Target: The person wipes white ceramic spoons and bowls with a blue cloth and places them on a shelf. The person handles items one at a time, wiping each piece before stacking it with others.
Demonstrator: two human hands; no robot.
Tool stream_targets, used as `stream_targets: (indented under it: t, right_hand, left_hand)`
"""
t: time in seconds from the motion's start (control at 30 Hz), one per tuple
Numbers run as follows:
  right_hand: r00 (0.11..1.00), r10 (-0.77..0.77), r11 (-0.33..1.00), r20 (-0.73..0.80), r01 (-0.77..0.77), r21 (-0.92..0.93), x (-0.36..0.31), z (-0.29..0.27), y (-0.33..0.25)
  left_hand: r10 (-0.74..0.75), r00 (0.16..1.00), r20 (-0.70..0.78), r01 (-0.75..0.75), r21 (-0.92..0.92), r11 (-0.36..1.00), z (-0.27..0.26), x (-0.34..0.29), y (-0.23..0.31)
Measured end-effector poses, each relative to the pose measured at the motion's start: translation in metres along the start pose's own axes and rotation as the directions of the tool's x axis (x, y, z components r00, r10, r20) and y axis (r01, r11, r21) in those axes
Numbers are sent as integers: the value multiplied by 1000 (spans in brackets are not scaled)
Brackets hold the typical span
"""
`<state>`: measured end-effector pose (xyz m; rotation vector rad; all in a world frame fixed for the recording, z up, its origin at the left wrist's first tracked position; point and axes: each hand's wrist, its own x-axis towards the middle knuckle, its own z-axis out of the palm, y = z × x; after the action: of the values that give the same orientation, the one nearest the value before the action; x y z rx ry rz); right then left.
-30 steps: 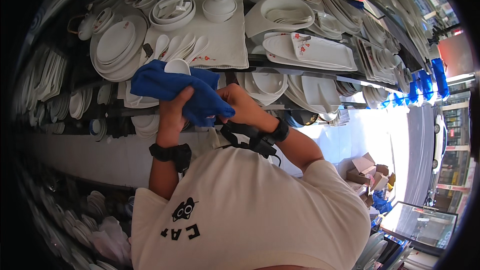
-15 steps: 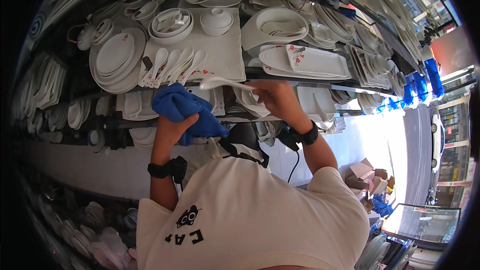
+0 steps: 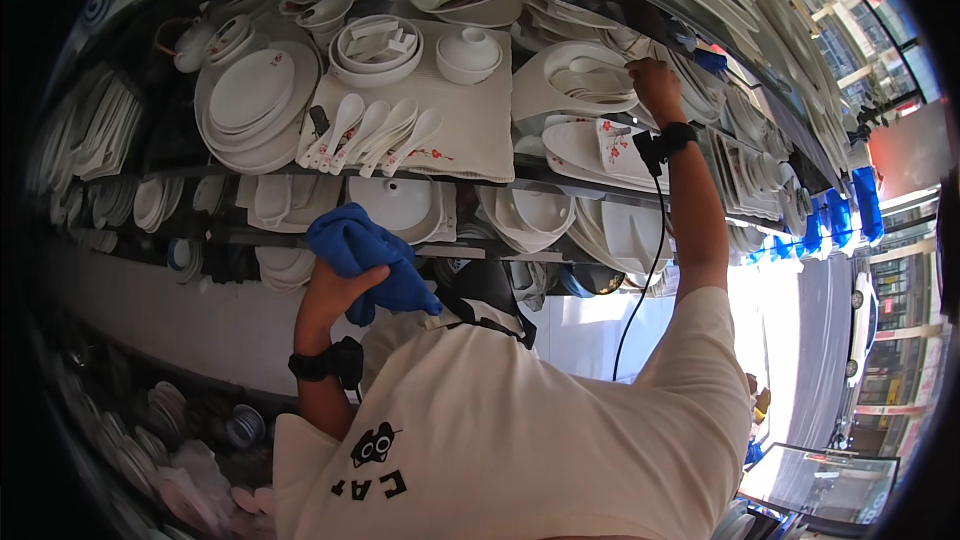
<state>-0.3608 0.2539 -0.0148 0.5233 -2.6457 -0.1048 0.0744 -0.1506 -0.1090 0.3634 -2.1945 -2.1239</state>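
Note:
My left hand [image 3: 338, 290] is closed around a crumpled blue cloth [image 3: 365, 245], held in front of the shelf's lower level. My right arm reaches up and to the right. At its end, my right hand [image 3: 656, 95] pinches the handle end of a white spoon [image 3: 592, 66] over a white boat-shaped dish [image 3: 538, 88]. Several white spoons [image 3: 585, 85] lie together in that dish. My fingertips partly hide the handle, and whether the spoon rests on the others I cannot tell. Just below stand oblong white plates [image 3: 575, 145] with red flower prints.
Left of the dish, several soup spoons [image 3: 370, 130] lie on a ribbed white mat [image 3: 480, 130], near stacked bowls [image 3: 375, 60] and a lidded bowl [image 3: 468, 55]. Stacked round plates [image 3: 250, 90] stand farther left. Lower levels hold more dishes [image 3: 535, 210]. A black cable [image 3: 640, 310] hangs from my right wrist.
My right hand has carried the spoon from beside the cloth up and right to the boat-shaped dish. The left hand, still on the cloth, has barely moved.

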Motion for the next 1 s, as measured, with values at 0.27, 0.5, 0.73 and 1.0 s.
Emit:
stream_targets:
  t: [0.27,0.5,0.73,1.0]
  right_hand:
    - [997,73,997,-14,-73,28,27,34,0]
    - [995,93,996,33,-93,14,29,52,-5]
    - [992,54,998,118,-50,-39,35,69,4]
    - [977,74,989,201,-46,-140,33,68,-2]
  left_hand:
    - [-81,996,-31,79,-62,995,-4,-5,11]
    - [-115,993,18,116,-66,991,-9,-2,3]
    - [-107,994,26,109,-86,990,-6,5,7]
    - [-39,999,20,39,-40,998,-12,5,-4]
